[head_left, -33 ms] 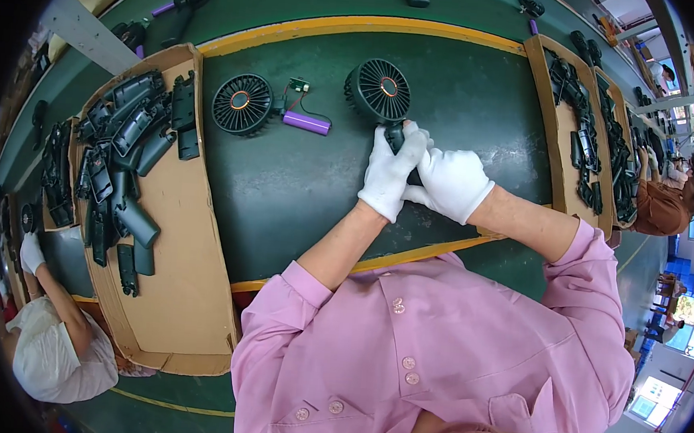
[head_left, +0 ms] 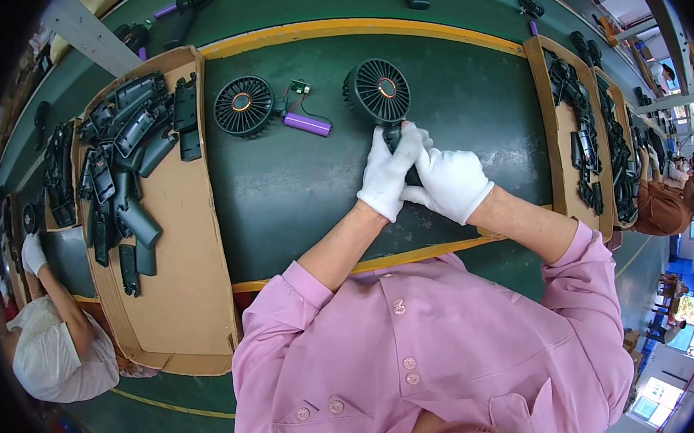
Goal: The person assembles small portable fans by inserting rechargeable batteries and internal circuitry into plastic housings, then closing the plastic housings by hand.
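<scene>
A black handheld fan [head_left: 378, 91] with an orange ring at its hub is gripped by its handle on the green table. My left hand [head_left: 390, 170], in a white glove, wraps round the upper handle just below the fan head. Against it, my gloved right hand [head_left: 454, 184] is closed round the lower handle, which is mostly hidden. Left of them lies a second fan head [head_left: 244, 105] without a casing. Thin wires link it to a small green circuit board [head_left: 300, 87] and a purple cylindrical battery [head_left: 307, 124].
On my left stands a cardboard tray [head_left: 173, 285] of black handle shells [head_left: 132, 125]. Another cardboard tray [head_left: 559, 151] with black parts is at the right. A yellow strip [head_left: 360, 26] edges the far side. Co-workers sit at far left and right.
</scene>
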The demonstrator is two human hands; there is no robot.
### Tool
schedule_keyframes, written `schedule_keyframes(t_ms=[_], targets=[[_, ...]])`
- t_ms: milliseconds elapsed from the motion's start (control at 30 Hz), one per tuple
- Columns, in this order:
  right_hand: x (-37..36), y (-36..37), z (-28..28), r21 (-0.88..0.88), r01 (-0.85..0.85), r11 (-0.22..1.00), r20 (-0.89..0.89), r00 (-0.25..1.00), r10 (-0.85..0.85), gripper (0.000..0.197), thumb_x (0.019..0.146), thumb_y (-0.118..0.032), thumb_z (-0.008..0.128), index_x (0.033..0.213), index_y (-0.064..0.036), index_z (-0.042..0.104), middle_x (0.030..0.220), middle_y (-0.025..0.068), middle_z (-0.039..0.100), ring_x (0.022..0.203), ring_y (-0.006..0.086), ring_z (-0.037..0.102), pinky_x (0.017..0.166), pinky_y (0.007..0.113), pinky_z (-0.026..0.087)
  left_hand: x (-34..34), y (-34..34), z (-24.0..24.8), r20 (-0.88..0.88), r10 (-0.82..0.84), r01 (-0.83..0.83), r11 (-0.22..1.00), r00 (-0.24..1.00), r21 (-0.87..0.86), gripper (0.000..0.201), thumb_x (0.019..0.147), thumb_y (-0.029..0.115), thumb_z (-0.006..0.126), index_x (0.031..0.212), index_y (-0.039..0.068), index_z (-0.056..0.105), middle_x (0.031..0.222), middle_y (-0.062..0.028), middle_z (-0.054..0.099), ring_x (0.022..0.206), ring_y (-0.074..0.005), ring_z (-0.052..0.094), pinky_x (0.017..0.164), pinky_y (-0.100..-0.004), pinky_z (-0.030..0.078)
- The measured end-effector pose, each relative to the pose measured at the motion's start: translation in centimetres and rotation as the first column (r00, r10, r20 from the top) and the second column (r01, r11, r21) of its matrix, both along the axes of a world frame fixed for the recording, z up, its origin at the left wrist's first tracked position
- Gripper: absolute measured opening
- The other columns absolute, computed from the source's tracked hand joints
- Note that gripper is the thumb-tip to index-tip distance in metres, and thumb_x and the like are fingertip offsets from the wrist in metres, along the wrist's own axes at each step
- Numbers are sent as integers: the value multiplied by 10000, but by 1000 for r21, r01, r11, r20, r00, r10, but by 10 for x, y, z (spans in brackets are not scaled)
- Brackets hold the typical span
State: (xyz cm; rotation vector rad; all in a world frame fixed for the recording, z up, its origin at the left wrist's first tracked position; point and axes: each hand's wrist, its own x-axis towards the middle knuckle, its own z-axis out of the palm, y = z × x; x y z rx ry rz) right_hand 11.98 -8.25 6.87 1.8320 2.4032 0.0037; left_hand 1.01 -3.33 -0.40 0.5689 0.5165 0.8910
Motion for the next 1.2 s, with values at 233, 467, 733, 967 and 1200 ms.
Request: schedule_keyframes(t_ms=[233,467,733,967,1200], targets=[[0,0,0,48,17,999,-256,967,-4,837,807,-454,641,1423,-16,283,772,189,642,658,344,647,579,426,520,-12,13,-2,194,-5,12,999,981,-38,396,946,371,564,1212,100,453,1110,-121,577,1087,-269,561,964,-432,459],[17,8,18,-153,37,987,-444,890,-102,833,828,-345,592,1480,-58,160,665,261,597,614,427,608,602,476,491,-6,13,-25,-222,34,65,903,974,424,511,967,414,491,1331,83,351,1212,-140,533,1092,-257,547,946,-363,439],[37,15,34,-329,-46,943,-471,874,-122,854,830,-332,605,1469,-10,141,640,250,581,580,422,594,586,463,484,-17,5,5,-492,240,186,721,837,668,734,913,595,456,1372,48,283,1020,-200,599,925,-394,620,802,-406,474],[21,-7,-2,-150,15,989,-379,923,-71,881,865,-407,582,1443,61,108,651,209,623,573,383,627,564,445,520,-5,-5,-9,-367,51,168,825,929,540,811,893,529,538,1398,16,167,1070,-155,565,951,-298,600,825,-388,473],[11,4,-12,-125,-22,992,-289,957,-15,885,845,-441,594,1431,58,158,808,176,662,614,353,648,568,428,534,-3,-2,0,-263,145,-28,914,954,404,637,883,334,636,1309,1,298,1094,-139,578,987,-230,607,879,-360,485]])
